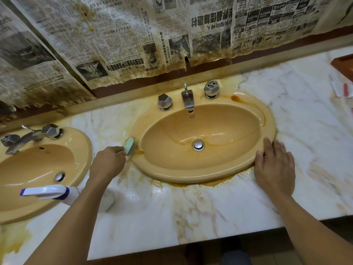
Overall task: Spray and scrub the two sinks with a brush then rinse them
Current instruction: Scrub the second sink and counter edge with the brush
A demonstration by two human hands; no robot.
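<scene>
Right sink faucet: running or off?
Off: no stream falls from the faucet spout into the sink below.

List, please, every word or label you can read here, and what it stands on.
Newspaper sheets on the wall: Chinese headlines and columns, upside down, too blurred to quote.
Leftmost sheet: Latin letters, cut off by the frame, unreadable.
Spray bottle: no label shows.

The stained white marble countertop (210,207) holds a tan oval right sink (191,178), a matching left sink (84,150), a white blue-trimmed spray bottle (57,192) beside it, and perhaps paper packets (342,88) far right.
</scene>
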